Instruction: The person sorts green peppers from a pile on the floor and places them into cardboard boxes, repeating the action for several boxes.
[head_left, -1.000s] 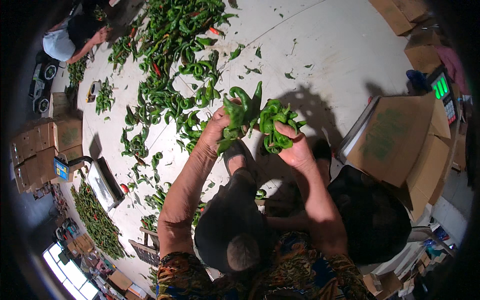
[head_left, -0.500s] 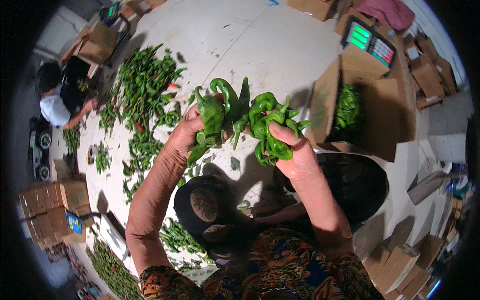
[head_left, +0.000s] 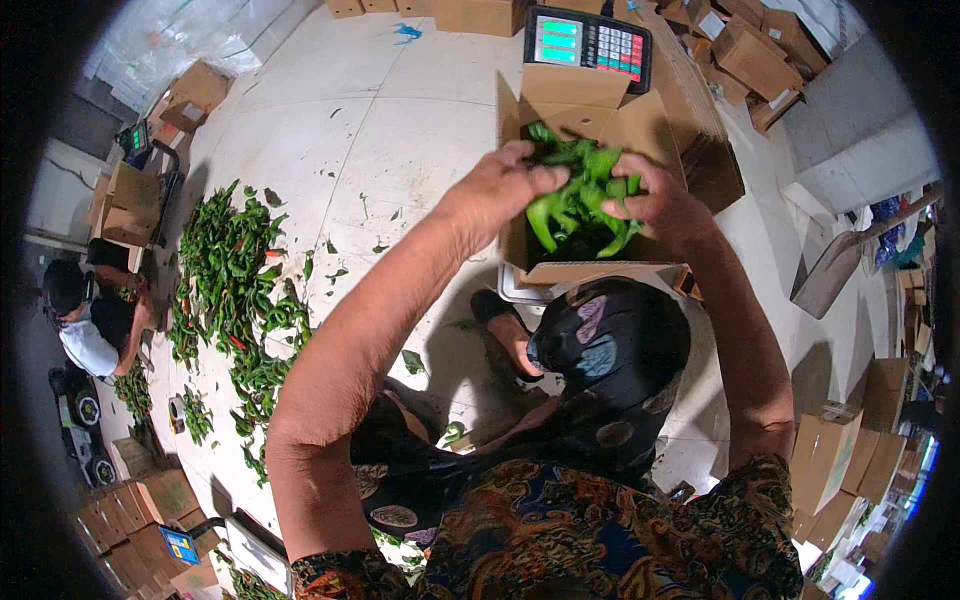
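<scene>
Both my hands are over an open cardboard box [head_left: 600, 122], with a loose bunch of green peppers [head_left: 575, 195] between them. My left hand [head_left: 500, 187] reaches in at the left side, its thumb and fingers apart beside the bunch. On the right, my right hand [head_left: 652, 195] curls its thumb and fingers around some of the peppers. Motion blurs the bunch and the fingertips. The peppers lower in the box are mostly hidden under the bunch and in shadow.
A scale display with keypad [head_left: 588, 48] stands behind the box. Green peppers with a few red ones lie in a pile [head_left: 225, 265] on the floor at left, where another person [head_left: 90, 320] crouches. A long-handled shovel [head_left: 830, 272] and cartons [head_left: 825, 455] are at right.
My hands have gone from holding peppers up in front of me to over the box, and the left hand's fingers have spread. The view has turned right, bringing the box nearer the middle.
</scene>
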